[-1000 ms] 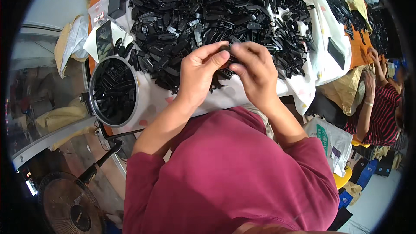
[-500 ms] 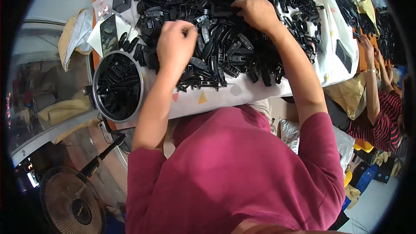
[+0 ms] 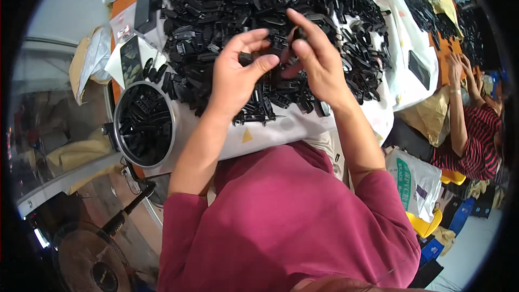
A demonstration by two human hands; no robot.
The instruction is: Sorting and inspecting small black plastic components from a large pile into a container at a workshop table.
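Observation:
My left hand [image 3: 237, 73] hovers over a wide pile of small black plastic parts [image 3: 216, 8]. Its fingers are curved and the thumb stands apart from them; a dark patch by the palm may be a part or the pile behind. Facing it, my right hand [image 3: 324, 70] has a small black plastic part [image 3: 299, 33] between thumb and fingers, its shape mostly covered. A round grey-rimmed container [image 3: 173, 124] at the left edge of the table holds more black parts.
A white patterned cloth [image 3: 308, 124] covers the table. Phones lie on it, one [image 3: 131, 60] at left, another [image 3: 419, 70] at right. Beside the left one is a dark box [image 3: 146, 12]. A fan [image 3: 94, 259] stands lower left. At right, a person in striped sleeves [image 3: 470, 135] works at another pile.
Both hands have come back from the pile toward me and closer together. The left hand's fingers have spread from a curled shape. A small black plastic part now shows in the right hand.

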